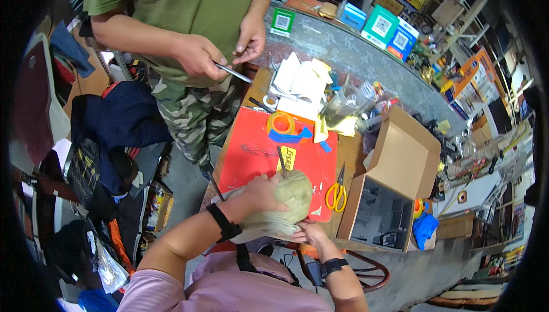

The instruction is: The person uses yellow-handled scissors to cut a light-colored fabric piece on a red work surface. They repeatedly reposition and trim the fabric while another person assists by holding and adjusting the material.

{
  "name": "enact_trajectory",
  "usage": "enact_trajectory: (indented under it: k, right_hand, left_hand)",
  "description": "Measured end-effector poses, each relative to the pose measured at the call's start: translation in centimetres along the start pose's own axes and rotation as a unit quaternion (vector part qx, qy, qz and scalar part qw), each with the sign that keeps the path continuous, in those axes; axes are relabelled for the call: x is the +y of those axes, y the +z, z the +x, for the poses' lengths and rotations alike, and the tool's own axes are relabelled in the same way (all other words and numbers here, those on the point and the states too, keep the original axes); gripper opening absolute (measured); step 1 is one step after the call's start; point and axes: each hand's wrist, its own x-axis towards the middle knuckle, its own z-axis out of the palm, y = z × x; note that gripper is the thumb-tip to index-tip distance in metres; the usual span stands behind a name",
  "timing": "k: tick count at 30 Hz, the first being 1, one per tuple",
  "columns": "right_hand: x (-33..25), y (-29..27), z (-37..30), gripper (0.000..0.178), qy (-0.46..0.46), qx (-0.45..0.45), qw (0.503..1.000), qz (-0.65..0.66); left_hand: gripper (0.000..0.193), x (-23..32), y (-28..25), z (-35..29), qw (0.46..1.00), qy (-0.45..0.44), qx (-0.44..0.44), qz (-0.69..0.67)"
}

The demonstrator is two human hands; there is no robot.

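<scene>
An olive-beige cloth cap (297, 189) lies at the near edge of the small table, right in front of me. My left hand (262, 195) is laid over its left side, fingers and thumb bent against the cloth. At the cap's near right edge, my right hand (310, 235) pinches the rim. A thin dark rod (282, 160) stands up just behind the cap, and another dark rod (215, 188) slants past my left wrist; where they end is hidden. Under the cap spreads a red mat (240, 152) with a yellow label (287, 157).
Yellow-handled scissors (336, 195) and an open cardboard box (374, 209) sit to the right. Behind are orange tape (280, 122), a blue tape piece (290, 136) and papers (297, 80). Across the table a person (189, 26) holds a slim metallic tool (235, 74).
</scene>
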Motion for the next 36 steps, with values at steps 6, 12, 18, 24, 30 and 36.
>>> enact_trajectory:
  k: [6, 12, 18, 24, 30, 36]
  right_hand:
    - [-14.0, 5.9, -10.6, 0.020, -0.518, 0.127, 0.846, -0.013]
    - [-15.4, 20.4, -9.2, 0.044, -0.343, -0.220, 0.912, -0.045]
    - [-17.2, 24.6, -9.6, 0.052, -0.423, -0.215, 0.853, 0.220]
    - [-18.1, 21.5, -11.5, 0.040, -0.469, -0.109, 0.838, 0.256]
    - [-18.3, 17.5, -11.3, 0.037, -0.555, -0.084, 0.809, 0.175]
    - [-17.8, 10.3, -15.0, 0.035, -0.560, -0.067, 0.793, 0.231]
  left_hand:
    - [0.103, 1.1, -0.8, -0.8, 1.000, -0.015, -0.017, 0.020]
    - [0.096, 1.7, -0.3, -1.3, 1.000, 0.002, 0.002, 0.025]
    - [0.092, 1.0, 1.3, -1.2, 0.999, 0.028, 0.040, -0.009]
    - [0.088, 0.6, 3.2, 0.2, 0.994, 0.049, 0.095, -0.037]
    - [0.089, -0.4, 4.5, 1.3, 0.997, 0.043, 0.061, -0.037]
    - [0.108, 2.9, -1.1, -1.7, 0.977, 0.171, 0.125, -0.016]
